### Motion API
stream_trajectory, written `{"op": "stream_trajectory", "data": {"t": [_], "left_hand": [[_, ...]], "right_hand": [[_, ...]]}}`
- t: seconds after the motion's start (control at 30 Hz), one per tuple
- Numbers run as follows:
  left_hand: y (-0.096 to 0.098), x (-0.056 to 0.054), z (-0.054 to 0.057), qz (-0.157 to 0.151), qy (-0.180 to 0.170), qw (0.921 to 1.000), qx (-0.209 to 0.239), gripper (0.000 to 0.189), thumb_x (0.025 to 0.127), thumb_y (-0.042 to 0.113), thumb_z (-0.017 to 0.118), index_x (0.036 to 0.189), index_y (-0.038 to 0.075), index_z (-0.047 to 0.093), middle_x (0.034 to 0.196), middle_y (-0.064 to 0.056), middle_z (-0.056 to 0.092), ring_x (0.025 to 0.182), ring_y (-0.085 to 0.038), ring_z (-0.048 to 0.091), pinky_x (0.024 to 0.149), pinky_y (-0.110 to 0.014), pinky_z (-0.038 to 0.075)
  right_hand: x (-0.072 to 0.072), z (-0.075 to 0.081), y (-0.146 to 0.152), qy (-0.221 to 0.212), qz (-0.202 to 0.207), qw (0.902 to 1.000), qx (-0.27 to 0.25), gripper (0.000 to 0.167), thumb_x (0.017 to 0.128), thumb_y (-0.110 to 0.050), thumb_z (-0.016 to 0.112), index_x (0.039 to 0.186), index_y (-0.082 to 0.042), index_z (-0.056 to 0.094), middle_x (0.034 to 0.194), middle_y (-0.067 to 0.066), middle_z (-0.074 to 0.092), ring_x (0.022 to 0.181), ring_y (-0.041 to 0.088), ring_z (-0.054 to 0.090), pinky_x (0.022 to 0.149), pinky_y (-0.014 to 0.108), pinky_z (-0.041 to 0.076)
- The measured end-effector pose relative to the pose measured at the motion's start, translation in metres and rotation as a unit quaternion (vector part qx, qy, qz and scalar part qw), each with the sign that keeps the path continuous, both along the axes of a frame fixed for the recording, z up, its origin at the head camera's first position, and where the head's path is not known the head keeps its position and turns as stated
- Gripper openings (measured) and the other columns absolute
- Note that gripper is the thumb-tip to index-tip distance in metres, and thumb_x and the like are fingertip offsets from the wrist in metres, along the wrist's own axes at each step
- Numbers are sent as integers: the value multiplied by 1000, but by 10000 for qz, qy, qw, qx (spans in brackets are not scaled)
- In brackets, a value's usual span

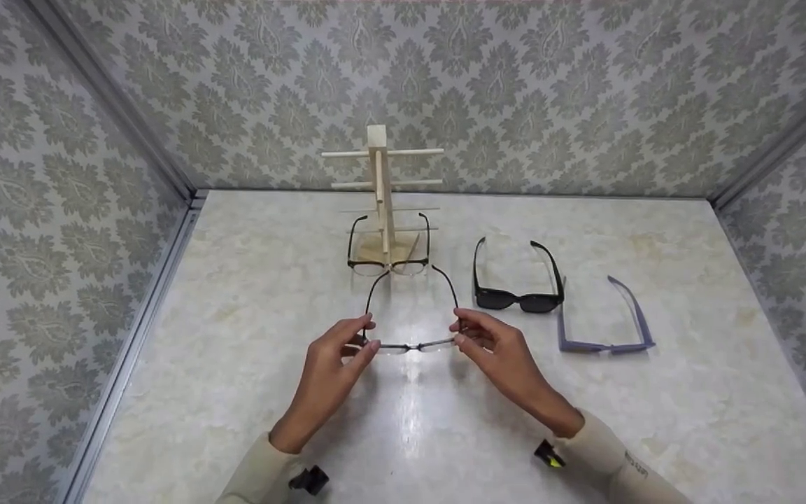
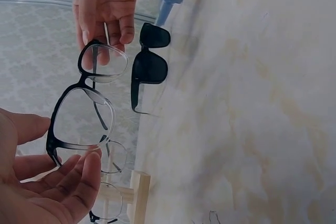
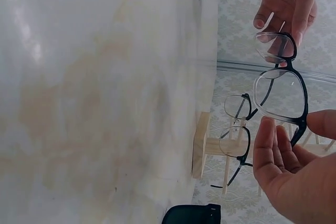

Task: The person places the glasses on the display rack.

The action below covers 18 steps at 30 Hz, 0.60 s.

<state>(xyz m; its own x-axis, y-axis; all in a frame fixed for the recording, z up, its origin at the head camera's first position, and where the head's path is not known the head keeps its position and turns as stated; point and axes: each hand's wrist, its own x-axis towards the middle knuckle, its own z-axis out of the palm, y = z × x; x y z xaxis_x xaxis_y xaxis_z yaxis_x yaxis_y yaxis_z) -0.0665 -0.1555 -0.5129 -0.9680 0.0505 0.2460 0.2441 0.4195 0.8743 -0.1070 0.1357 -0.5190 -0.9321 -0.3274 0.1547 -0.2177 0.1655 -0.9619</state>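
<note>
Fingers of left hand (image 1: 333,357) and right hand (image 1: 504,350) pinch the black-topped glasses (image 1: 413,347), at 6 o'clock from the wooden stand (image 1: 380,168); head view shows blue glasses (image 1: 625,348) at 3 o'clock, outside right wrist view.

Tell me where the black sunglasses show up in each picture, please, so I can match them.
Head: the sunglasses lie on the table, right of centre.
Left wrist: the sunglasses appear turned sideways, just above and left of centre.
Right wrist: only part of the sunglasses shows, cut off by the bottom edge near the middle.
Shared landmark: the wooden stand, visible in all three.
</note>
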Motion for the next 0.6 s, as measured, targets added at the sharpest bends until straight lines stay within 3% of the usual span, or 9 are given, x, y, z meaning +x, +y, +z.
{"op": "stream_trajectory", "data": {"t": [0.1, 0.3, 0.6], "left_hand": [[0, 1, 2, 13, 36, 10000, 8, 44, 103, 8, 79, 145, 0, 70, 127, -8, 75, 104, -20, 75, 89, -40, 66], [-1, 2, 5, 16, 126, 9999, -18, 44, 103, 7, 80, 145, -1, 70, 128, -10, 75, 104, -20, 75, 88, -40, 66], [-2, -2, 12, 45, 159, 9999, -21, 44, 103, 7, 79, 145, -1, 70, 129, -7, 75, 105, -18, 75, 89, -39, 66]], "right_hand": [[0, 2, 0, 10, 8, 10000, -4, 42, 106, -4, 73, 147, 4, 66, 124, 22, 75, 116, 47, 71, 94, 26, 62], [-1, 4, 0, 0, 13, 10000, 30, 42, 107, -6, 73, 148, 3, 65, 126, 21, 75, 115, 38, 73, 94, 26, 62], [-4, 9, -2, 26, 23, 10000, -4, 43, 107, -6, 72, 148, 3, 65, 126, 17, 75, 116, 34, 73, 95, 28, 62]]}}
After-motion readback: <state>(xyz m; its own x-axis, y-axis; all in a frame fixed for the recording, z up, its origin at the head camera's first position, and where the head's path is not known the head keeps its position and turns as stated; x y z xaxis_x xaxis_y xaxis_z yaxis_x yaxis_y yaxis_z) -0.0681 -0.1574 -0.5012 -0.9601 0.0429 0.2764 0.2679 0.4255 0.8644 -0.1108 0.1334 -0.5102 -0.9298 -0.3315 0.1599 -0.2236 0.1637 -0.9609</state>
